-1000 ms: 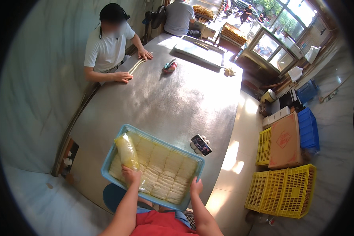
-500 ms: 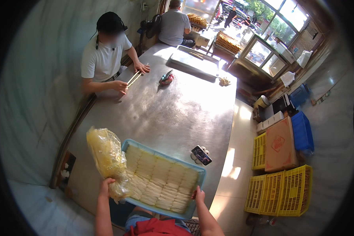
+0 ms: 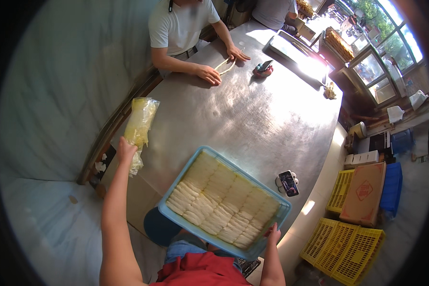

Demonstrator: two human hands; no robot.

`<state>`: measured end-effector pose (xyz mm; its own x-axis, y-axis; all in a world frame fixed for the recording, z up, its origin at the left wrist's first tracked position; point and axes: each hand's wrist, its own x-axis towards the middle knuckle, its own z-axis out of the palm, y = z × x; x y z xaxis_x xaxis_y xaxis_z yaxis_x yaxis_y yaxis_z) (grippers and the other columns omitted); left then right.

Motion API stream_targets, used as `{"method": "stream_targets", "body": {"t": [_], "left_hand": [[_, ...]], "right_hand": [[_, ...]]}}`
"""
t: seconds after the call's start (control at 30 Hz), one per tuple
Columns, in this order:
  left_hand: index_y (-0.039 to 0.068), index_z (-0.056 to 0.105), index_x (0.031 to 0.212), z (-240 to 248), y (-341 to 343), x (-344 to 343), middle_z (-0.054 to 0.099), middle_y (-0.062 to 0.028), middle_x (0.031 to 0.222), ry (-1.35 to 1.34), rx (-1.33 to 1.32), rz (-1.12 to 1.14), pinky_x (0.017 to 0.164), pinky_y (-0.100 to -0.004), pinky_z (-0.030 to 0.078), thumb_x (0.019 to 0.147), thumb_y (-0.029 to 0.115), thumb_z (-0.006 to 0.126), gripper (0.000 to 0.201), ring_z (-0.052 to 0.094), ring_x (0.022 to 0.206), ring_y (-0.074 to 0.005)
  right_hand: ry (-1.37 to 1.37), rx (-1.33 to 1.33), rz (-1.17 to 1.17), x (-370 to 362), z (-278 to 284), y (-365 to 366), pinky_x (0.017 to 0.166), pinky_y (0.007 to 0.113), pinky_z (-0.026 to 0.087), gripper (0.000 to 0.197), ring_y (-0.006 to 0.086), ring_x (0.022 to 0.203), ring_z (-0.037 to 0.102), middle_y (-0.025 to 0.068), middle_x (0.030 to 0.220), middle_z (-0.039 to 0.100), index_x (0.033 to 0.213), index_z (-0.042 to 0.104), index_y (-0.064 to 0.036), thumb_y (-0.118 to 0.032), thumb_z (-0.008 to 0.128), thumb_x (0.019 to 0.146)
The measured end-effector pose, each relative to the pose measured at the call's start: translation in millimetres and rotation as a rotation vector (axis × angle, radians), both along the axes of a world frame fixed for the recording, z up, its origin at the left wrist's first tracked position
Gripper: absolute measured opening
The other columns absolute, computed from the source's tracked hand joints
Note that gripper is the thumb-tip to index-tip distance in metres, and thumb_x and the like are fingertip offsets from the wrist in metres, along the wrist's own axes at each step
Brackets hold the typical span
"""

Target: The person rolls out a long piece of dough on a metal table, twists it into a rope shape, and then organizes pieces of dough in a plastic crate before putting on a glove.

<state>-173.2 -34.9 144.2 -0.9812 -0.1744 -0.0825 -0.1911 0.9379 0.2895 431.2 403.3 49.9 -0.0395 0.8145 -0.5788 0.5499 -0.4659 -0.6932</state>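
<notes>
My left hand [image 3: 127, 150] is closed around a crumpled, yellow-stained clear plastic sheet [image 3: 142, 119], held out over the table's left edge. With my right hand [image 3: 272, 233] I grip the right rim of a light blue plastic tray [image 3: 178, 213] at the table's near edge. Rows of pale, oiled dough pieces [image 3: 219, 200] lie packed side by side in it. The tray sits tilted to the table, its left end apart from my left hand.
Across the metal table [image 3: 214, 124], a person in a white shirt [image 3: 186, 28] handles a dough strand [image 3: 226, 66]. A phone on a stand [image 3: 288, 183] stands beside the tray, another phone [image 3: 263, 68] farther off. A metal tray [image 3: 298, 57] lies at the far end. Yellow crates [image 3: 343, 248] stand at right.
The plastic sheet has moved away from the tray's left end, up and left with my left hand, and is bunched narrower. My view has shifted, and the whole tray now shows uncovered.
</notes>
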Motion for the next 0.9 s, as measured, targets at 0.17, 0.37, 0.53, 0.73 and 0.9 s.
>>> {"method": "stream_targets", "body": {"t": [0.17, 0.37, 0.53, 0.73, 0.9], "left_hand": [[0.005, 0.028, 0.145, -66, 16, -2, 0.034, -0.0161, 0.145, 0.027, -0.396, -0.3, 0.107, -0.0433, 0.038, 0.077, 0.023, 0.072, 0.083, 0.044, 0.127, -0.0343], [0.003, 0.014, 0.152, -74, 21, 30, 0.016, -0.0212, 0.155, -0.111, -0.134, -0.296, 0.116, -0.0505, 0.02, 0.073, 0.039, 0.078, 0.108, 0.015, 0.145, -0.0354], [-0.006, 0.019, 0.147, -77, -33, 137, 0.022, -0.0293, 0.151, 0.031, 0.365, -0.2, 0.116, -0.0469, 0.018, 0.086, 0.038, 0.069, 0.091, 0.022, 0.141, -0.0422], [-0.001, 0.035, 0.142, -35, -22, 278, 0.052, -0.015, 0.135, -1.082, 1.023, 0.263, 0.107, -0.0364, 0.034, 0.095, 0.043, 0.059, 0.068, 0.047, 0.126, -0.0283], [0.005, 0.047, 0.125, -45, -9, 287, 0.059, -0.0162, 0.118, -0.955, 1.428, 0.55, 0.088, -0.0582, 0.052, 0.092, 0.009, 0.051, 0.033, 0.059, 0.11, -0.0354]], "right_hand": [[0.02, 0.017, -0.074, 0, 0, 2, 0.036, 0.034, 0.042, 0.045, 0.0186, 0.037, 0.047, 0.0042, 0.054, 0.048, 0.076, 0.051, -0.0057, -0.047, 0.06, 0.092], [-0.033, 0.03, -0.084, -2, 5, -1, 0.036, 0.031, 0.042, 0.042, 0.016, 0.037, 0.045, 0.003, 0.053, 0.047, 0.075, 0.05, -0.006, -0.043, 0.059, 0.094], [0.021, -0.173, -0.133, -2, 11, 0, 0.04, 0.034, 0.044, 0.043, 0.0154, 0.039, 0.046, 0.0028, 0.052, 0.046, 0.072, 0.05, -0.0087, -0.045, 0.061, 0.092], [0.293, -0.571, -0.062, -6, 35, 6, 0.038, 0.03, 0.026, 0.044, 0.014, 0.037, 0.029, -0.0007, 0.046, 0.031, 0.064, 0.042, -0.0152, -0.047, 0.057, 0.092], [0.285, -0.523, 0.01, -33, 76, 18, 0.037, 0.029, 0.022, 0.043, 0.0114, 0.036, 0.027, -0.0026, 0.047, 0.031, 0.064, 0.04, -0.016, -0.042, 0.061, 0.091]]}}
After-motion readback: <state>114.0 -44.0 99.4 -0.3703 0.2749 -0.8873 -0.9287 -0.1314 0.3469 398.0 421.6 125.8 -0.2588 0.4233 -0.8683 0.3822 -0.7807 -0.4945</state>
